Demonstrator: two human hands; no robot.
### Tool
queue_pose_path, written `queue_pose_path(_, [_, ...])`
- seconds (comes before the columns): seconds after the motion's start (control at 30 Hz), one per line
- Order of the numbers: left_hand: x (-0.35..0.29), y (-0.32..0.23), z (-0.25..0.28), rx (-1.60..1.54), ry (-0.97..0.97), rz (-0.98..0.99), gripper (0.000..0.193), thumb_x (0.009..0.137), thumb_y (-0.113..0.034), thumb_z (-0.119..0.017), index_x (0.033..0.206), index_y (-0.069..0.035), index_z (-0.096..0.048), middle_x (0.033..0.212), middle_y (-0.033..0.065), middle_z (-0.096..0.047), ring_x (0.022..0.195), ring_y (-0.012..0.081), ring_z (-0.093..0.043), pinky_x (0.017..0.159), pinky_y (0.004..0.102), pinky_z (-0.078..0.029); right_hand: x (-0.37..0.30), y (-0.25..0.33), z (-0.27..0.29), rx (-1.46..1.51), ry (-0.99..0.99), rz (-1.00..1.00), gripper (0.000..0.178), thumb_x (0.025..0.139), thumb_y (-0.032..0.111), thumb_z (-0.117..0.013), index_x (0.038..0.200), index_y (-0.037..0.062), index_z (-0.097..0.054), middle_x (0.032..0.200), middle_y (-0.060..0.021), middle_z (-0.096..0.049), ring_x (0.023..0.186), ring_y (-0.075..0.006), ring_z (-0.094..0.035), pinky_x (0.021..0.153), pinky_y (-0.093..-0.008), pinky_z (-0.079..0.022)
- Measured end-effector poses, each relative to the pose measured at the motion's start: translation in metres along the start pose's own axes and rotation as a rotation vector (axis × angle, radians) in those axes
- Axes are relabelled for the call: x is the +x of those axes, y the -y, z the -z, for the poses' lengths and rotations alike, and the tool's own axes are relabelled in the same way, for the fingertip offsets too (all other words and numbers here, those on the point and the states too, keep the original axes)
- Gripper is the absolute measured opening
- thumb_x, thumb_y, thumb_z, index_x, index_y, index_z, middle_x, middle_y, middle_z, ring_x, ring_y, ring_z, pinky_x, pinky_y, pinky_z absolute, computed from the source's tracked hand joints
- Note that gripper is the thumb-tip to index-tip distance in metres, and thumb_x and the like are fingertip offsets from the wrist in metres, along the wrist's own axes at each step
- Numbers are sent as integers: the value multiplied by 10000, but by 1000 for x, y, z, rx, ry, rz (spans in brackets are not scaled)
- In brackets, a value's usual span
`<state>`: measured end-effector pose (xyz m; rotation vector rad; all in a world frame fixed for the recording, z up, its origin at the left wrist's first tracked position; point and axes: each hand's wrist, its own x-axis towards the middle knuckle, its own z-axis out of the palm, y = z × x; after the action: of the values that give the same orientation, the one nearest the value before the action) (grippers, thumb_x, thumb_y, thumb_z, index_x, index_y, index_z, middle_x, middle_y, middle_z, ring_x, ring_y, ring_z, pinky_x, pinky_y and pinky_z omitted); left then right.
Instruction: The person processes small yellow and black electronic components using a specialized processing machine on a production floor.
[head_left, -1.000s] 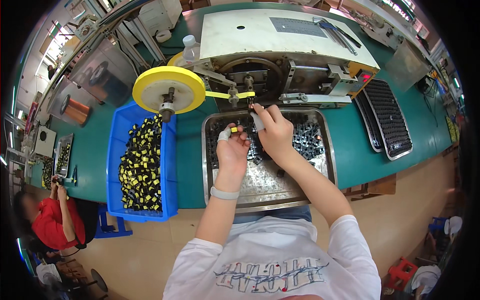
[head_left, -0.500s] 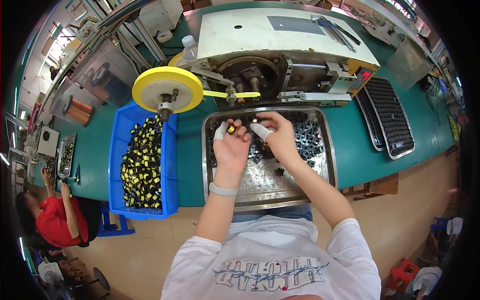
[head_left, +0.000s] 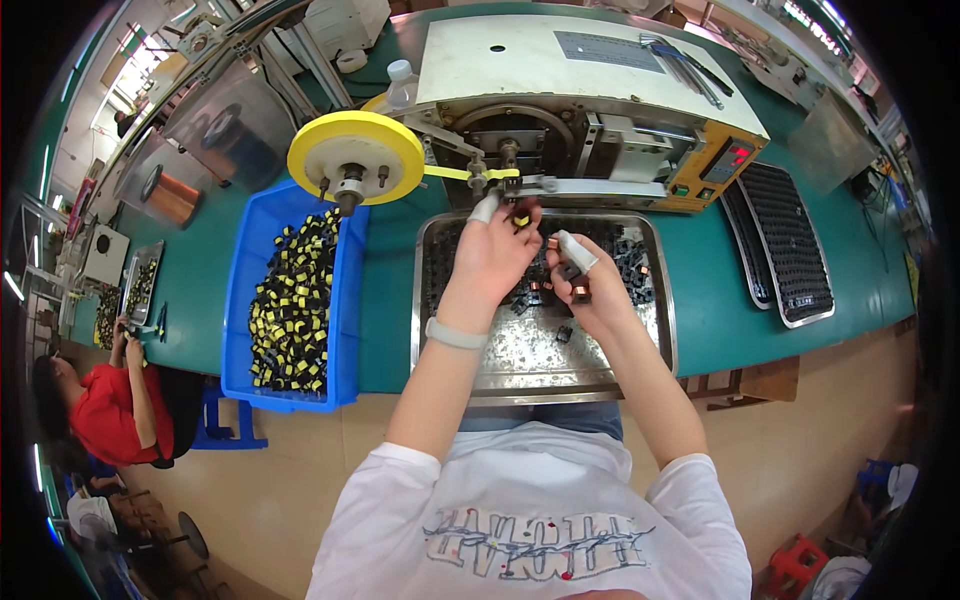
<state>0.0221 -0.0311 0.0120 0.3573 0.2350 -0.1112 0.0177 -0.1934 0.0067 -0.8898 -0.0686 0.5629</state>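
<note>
My left hand (head_left: 492, 255), its thumb in a white cover, is raised just below the tape head of a taping machine (head_left: 480, 75). Its curled fingers hold a small black transformer coil (head_left: 522, 219) with a yellow band. A narrow strip of yellow tape (head_left: 447, 172) runs from the tape roll (head_left: 400, 150) to the head above that hand. Over the metal tray (head_left: 500, 385), my right hand (head_left: 603, 300) is closed around a few black coils with bare copper windings (head_left: 580, 293). One finger or thumb of it wears a white cover too. Loose black coils (head_left: 630, 250) lie in the tray.
Left of the tray stands a blue bin (head_left: 345, 345) heaped with yellow-banded coils (head_left: 290, 320). Two trays of black parts (head_left: 785, 245) lie at the right. Hex keys (head_left: 685, 65) rest on the machine. A person in red (head_left: 110, 410) works at far left.
My left hand has moved up toward the tape head with the banded coil. My right hand has drawn back toward me and right, and now shows several copper coils in its grip.
</note>
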Motion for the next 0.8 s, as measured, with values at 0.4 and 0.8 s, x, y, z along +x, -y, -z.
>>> queue_pose_path(0.4, [5,8,35,-180,-132,-53,176,903,-260,-438,909,-100,-512,815,8,-507,737,143,-476,644,288,-369,14,1,-54,-341,-227,251,126,931,149,-590,978,38,-555,832,-56,-673,490,-63,-502,391,-184,-313])
queue_pose_path(0.8, [-8,-3,33,-196,-17,-203,136,880,-221,-487,942,-110,-537,816,3,-516,717,159,-467,641,294,-364,41,-36,-67,-376,-228,523,58,927,48,-567,962,29,-524,818,-55,-626,623,-74,-581,478,-190,-418])
